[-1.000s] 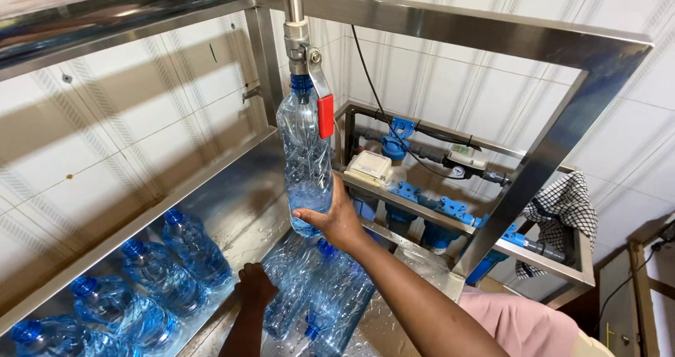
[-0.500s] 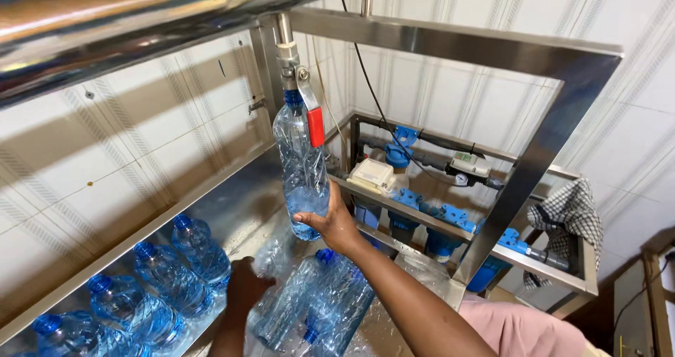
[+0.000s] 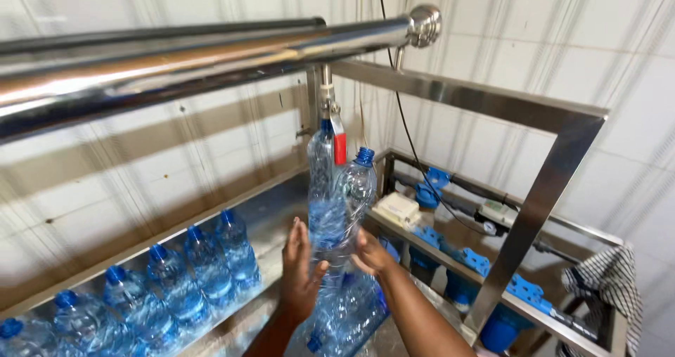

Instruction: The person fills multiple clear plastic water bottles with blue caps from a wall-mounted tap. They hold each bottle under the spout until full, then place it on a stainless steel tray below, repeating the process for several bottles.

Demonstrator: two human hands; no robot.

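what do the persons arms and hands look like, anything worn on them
Both are bare. The left hand and its forearm show no glove, ring, watch or sleeve. The right hand and right forearm are likewise uncovered, with no sleeve, bracelet or marking in view up to the bottom edge of the picture.
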